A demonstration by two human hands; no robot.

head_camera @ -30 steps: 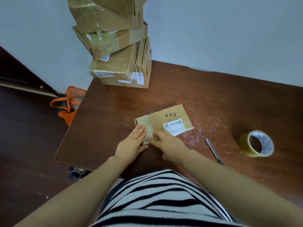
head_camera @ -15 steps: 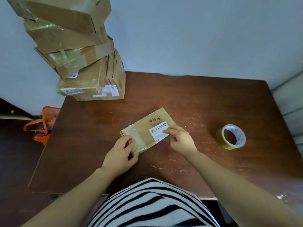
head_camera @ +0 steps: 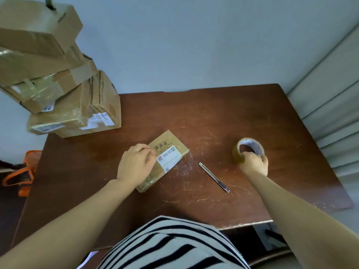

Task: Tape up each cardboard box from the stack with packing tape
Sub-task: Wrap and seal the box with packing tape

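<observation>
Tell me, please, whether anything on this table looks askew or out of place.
The stack of cardboard boxes on the table looks crooked, far left: upper boxes sit twisted and overhang the bottom one.

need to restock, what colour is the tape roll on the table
Yellowish clear tape roll, white inner core; head view.

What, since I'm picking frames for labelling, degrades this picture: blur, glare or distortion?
Head view: wide-angle distortion splays the table and tilts the stack of boxes outward; head view: light soft, even, with sheen on the stack's tape; head view: the label on the small box is too soft to read, the tape roll crisper.
</observation>
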